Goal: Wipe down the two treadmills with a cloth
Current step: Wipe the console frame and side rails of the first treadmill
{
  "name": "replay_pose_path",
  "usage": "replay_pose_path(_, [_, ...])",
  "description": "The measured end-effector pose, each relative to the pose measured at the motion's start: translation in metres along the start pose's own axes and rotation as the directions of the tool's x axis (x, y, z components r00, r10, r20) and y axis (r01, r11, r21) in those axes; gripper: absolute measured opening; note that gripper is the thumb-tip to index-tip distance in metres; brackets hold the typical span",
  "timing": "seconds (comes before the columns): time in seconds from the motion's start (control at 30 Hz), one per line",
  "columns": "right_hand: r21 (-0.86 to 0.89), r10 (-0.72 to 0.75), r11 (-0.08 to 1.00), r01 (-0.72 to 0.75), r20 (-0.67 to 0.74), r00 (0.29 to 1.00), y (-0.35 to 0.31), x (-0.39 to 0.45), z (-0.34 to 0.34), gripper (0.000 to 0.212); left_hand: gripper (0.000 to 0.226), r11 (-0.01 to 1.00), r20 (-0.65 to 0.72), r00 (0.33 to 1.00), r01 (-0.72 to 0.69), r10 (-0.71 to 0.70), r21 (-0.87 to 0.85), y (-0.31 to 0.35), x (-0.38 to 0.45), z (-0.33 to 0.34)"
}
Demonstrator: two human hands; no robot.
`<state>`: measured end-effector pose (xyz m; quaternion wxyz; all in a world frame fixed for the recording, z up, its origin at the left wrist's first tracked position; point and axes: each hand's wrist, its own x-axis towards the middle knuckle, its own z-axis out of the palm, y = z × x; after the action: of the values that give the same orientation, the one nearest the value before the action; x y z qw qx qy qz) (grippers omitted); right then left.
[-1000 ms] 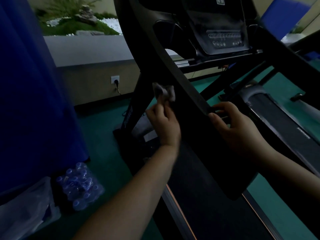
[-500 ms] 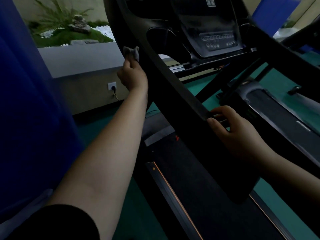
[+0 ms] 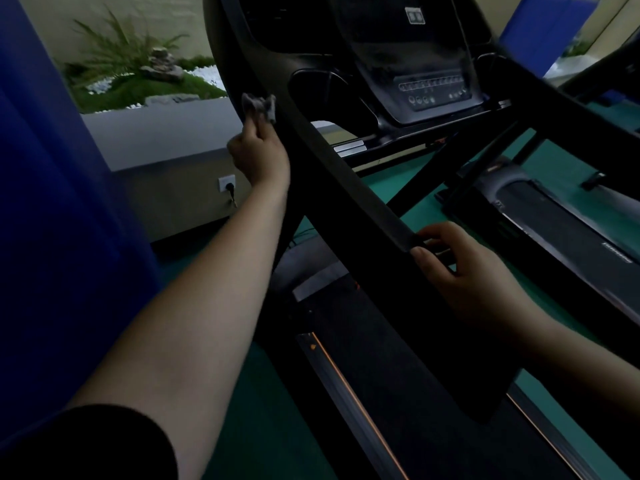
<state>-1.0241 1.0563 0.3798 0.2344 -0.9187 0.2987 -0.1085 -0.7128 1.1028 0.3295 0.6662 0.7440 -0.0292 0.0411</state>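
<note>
Head view: at centre right, the right hand [image 3: 464, 271] curls around the near treadmill's [image 3: 398, 393] handrail [image 3: 363, 202] end. Up the rail's left edge, the left hand [image 3: 258, 154] pinches the cloth [image 3: 259, 106] against it. Beyond, green floor [image 3: 408, 183] separates the second treadmill [image 3: 561, 233] at right.

Both arms reach forward, left far out, right bent closer in.
Left hand [image 3: 259, 154] pinches a cloth [image 3: 259, 106] above its knuckles; right hand [image 3: 465, 271] curls around a handrail [image 3: 363, 199], thumb underneath.
</note>
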Motion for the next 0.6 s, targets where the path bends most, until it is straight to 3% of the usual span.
replay_pose_path(0.2, [0.002,-0.004,1.000,0.004,0.002,1.000,0.000,0.000,0.000,0.028,0.046,0.966,0.091,0.963,0.250,-0.255,0.059,-0.001,0.012,0.000])
replay_pose_path(0.3, [-0.004,0.004,1.000,-0.004,-0.004,1.000,0.000,0.000,0.000,0.028,0.045,0.923,0.159,0.914,0.384,-0.374,-0.034,-0.030,-0.025,0.000])
replay_pose_path(0.37, [-0.004,0.008,1.000,-0.008,-0.002,1.000,0.000,0.000,0.000,0.027,0.039,0.936,0.170,0.933,0.338,-0.319,-0.102,-0.040,-0.048,-0.004])
replay_pose_path(0.5, [0.005,0.010,1.000,-0.010,-0.002,1.000,0.001,0.000,0.000,0.031,0.037,0.998,0.050,0.998,0.043,-0.040,-0.047,-0.029,-0.028,-0.002])
replay_pose_path(0.6, [0.005,0.016,1.000,-0.016,0.007,1.000,0.001,0.001,0.000,0.033,0.040,0.995,0.045,0.999,0.015,-0.020,0.100,-0.007,0.024,0.005])
